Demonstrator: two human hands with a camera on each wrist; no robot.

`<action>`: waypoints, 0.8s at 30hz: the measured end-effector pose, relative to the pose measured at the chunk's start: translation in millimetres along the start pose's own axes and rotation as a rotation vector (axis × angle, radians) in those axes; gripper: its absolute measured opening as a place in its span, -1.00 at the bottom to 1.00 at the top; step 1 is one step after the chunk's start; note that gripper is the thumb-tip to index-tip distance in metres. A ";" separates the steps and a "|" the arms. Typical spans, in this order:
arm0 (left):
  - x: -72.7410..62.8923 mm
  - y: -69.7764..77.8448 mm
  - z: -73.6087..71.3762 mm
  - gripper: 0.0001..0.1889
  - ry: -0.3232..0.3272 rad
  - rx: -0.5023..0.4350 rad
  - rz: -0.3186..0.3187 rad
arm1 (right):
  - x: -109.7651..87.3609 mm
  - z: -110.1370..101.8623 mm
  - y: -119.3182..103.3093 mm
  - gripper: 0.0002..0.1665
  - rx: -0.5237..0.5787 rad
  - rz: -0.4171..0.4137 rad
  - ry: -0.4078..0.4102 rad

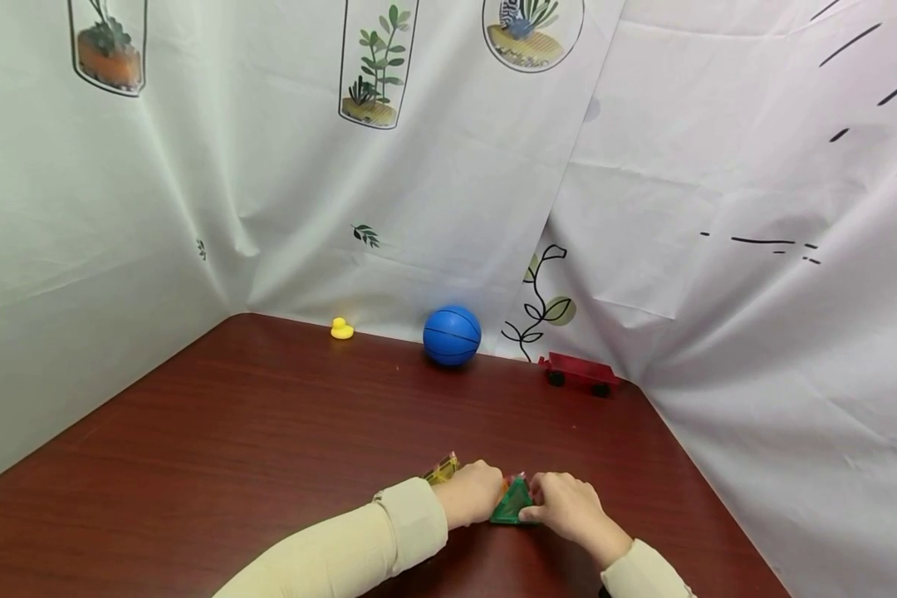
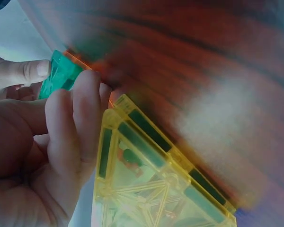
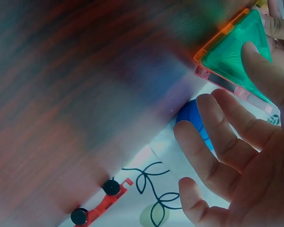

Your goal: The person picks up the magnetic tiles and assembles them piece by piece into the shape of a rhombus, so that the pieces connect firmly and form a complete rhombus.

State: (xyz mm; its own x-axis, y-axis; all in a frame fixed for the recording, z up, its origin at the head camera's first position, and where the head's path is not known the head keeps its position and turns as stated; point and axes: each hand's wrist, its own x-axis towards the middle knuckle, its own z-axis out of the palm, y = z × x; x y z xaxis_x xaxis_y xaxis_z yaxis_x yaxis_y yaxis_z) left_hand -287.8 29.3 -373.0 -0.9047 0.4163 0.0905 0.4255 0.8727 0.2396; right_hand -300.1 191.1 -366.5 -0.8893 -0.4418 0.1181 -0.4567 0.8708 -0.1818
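Low over the front of the table, both hands meet at a small cluster of translucent magnetic tiles. A green triangular tile (image 1: 513,504) leans up against an orange tile (image 3: 222,34) and a pink tile (image 3: 234,89). My right hand (image 1: 571,508) pinches the green tile, thumb on its face and the other fingers spread behind. From the left side, my left hand (image 1: 474,494) holds the cluster with bent fingers, its grip partly hidden. Yellow tiles (image 2: 146,179), edged with dark magnets, stand just beyond the left hand's fingers.
Along the back of the brown table (image 1: 232,432) sit a yellow rubber duck (image 1: 341,329), a blue ball (image 1: 452,335) and a red toy wagon (image 1: 580,371) with black wheels. White printed cloth (image 1: 284,208) hangs behind and on both sides.
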 end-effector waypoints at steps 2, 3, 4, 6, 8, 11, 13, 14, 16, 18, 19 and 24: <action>-1.4 1.0 -1.0 -0.79 -0.019 -0.020 -0.019 | 0.2 0.3 -0.1 -0.70 0.001 0.002 -0.007; -2.1 1.4 -1.8 -0.81 -0.027 -0.029 -0.026 | 0.2 0.2 -0.2 -0.70 0.002 0.003 -0.011; -3.0 1.4 -3.1 -0.81 -0.039 -0.046 -0.034 | 0.3 0.1 -0.2 -0.70 0.003 0.004 -0.015; -4.8 1.0 -6.5 -0.81 -0.053 -0.070 -0.039 | 0.5 -0.2 -0.2 -0.70 0.007 0.007 -0.023; -5.9 -1.1 -10.5 -0.78 -0.044 -0.084 -0.035 | 0.8 -0.6 0.0 -0.69 0.009 0.012 -0.030; -6.4 -6.4 -18.0 -0.70 0.012 -0.078 -0.020 | 1.4 -1.6 0.1 -0.68 0.009 0.022 -0.035; -6.3 -11.0 -23.3 -0.67 0.058 -0.085 -0.009 | 1.8 -2.1 0.4 -0.68 0.009 0.029 -0.035; -6.2 -13.4 -26.1 -0.68 0.079 -0.090 -0.003 | 2.0 -2.3 0.5 -0.68 0.007 0.031 -0.035; -6.2 -17.8 -31.2 -0.72 0.114 -0.109 0.006 | 2.3 -2.5 0.8 -0.68 0.005 0.034 -0.035; -6.7 -21.4 -35.9 -0.81 0.122 -0.142 -0.001 | 2.6 -2.4 1.0 -0.68 0.004 0.035 -0.035; -7.3 -22.8 -38.1 -0.84 0.124 -0.157 -0.005 | 2.6 -2.2 1.1 -0.67 0.004 0.035 -0.035; -10.4 -27.8 -49.4 -0.92 0.146 -0.212 -0.023 | 2.9 -0.3 1.6 -0.66 0.013 0.029 -0.041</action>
State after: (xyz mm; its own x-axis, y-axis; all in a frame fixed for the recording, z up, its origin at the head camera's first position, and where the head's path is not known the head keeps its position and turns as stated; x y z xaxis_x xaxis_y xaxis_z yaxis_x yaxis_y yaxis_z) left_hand -291.3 -11.9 -332.8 -0.9139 0.3425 0.2178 0.4052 0.8018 0.4393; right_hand -303.4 191.2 -366.1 -0.9022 -0.4252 0.0730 -0.4310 0.8805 -0.1977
